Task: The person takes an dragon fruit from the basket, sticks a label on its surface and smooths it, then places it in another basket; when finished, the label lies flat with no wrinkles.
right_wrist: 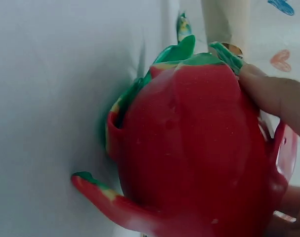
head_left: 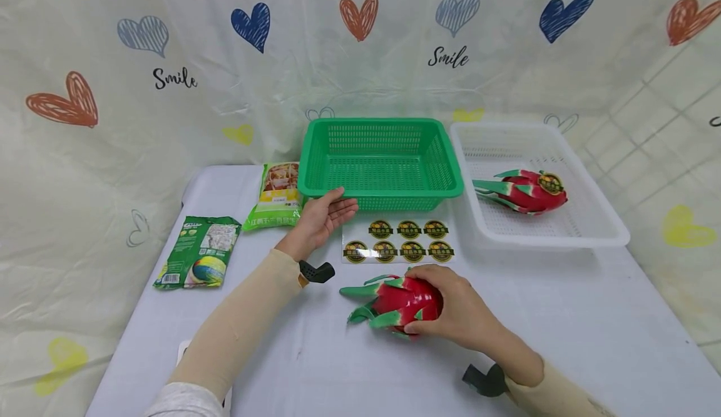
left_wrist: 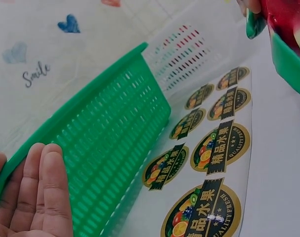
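My right hand (head_left: 464, 307) grips a red dragon fruit (head_left: 408, 301) with green-tipped scales, low over the white table. Thumb and fingers lie on opposite sides of its rounded end. In the right wrist view the dragon fruit (right_wrist: 194, 148) fills the middle, and part of the hand is cut off. My left hand (head_left: 327, 216) is at the near left of a green plastic basket (head_left: 380, 202), pinching its rim. The left wrist view has the thumb inside the rim and the fingers (left_wrist: 55, 190) along the outside wall. No item shows inside this basket.
A sheet of round black-and-gold stickers (head_left: 398, 241) lies before the green basket. To the right, a white basket (head_left: 541, 241) holds another dragon fruit (head_left: 532, 193) bearing a sticker. Two packets, light green (head_left: 276, 195) and dark green (head_left: 201, 251), lie left. A printed curtain (head_left: 360, 60) hangs behind.
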Demonstrator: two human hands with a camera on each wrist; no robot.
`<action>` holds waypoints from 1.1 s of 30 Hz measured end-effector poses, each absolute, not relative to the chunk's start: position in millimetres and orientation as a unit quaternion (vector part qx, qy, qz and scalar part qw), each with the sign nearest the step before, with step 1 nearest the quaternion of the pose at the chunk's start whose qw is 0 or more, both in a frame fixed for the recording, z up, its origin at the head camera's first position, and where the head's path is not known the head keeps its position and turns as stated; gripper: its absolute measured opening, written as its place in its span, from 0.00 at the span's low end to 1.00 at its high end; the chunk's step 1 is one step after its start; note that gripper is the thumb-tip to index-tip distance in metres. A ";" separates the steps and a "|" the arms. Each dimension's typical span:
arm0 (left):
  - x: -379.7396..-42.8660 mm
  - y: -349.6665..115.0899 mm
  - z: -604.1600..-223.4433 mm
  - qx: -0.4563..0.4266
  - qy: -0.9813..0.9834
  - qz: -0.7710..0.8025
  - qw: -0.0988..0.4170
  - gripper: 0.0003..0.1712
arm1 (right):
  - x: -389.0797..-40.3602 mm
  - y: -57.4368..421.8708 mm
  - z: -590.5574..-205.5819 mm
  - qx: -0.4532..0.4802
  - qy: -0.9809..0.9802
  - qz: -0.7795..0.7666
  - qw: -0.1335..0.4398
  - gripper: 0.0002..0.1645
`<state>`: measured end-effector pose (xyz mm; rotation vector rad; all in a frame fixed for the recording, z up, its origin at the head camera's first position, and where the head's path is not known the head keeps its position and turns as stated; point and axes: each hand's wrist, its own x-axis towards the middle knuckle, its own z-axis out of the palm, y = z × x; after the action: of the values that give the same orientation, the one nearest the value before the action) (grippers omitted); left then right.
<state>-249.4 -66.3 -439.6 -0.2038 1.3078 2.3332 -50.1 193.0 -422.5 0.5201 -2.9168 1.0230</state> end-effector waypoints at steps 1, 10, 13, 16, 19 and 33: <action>-249.3 -66.2 -439.3 -0.073 0.476 0.847 0.228 0.15 | -50.0 193.4 -422.7 0.173 -0.931 0.320 0.005 0.48; -250.4 -64.6 -440.7 -0.076 0.477 0.846 0.223 0.16 | -48.4 196.8 -425.2 0.211 -0.931 0.297 0.022 0.51; -249.7 -62.6 -441.8 -0.079 0.498 0.838 0.209 0.18 | -48.2 198.1 -424.8 0.210 -0.929 0.303 0.023 0.51; -246.9 -57.2 -445.9 -0.059 0.573 0.799 0.170 0.26 | -49.0 201.0 -423.0 0.209 -0.924 0.320 0.021 0.51; -242.5 -52.5 -453.2 0.005 0.712 0.692 0.117 0.30 | -52.2 207.7 -420.1 0.196 -0.914 0.356 0.005 0.48; -244.4 -38.1 -460.6 0.220 0.927 0.290 0.087 0.22 | -99.4 253.4 -417.2 0.143 -0.903 0.399 -0.072 0.18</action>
<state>-244.4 -38.1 -460.6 0.6548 2.7622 0.8644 -99.4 253.4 -417.2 0.4704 -2.9739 1.3134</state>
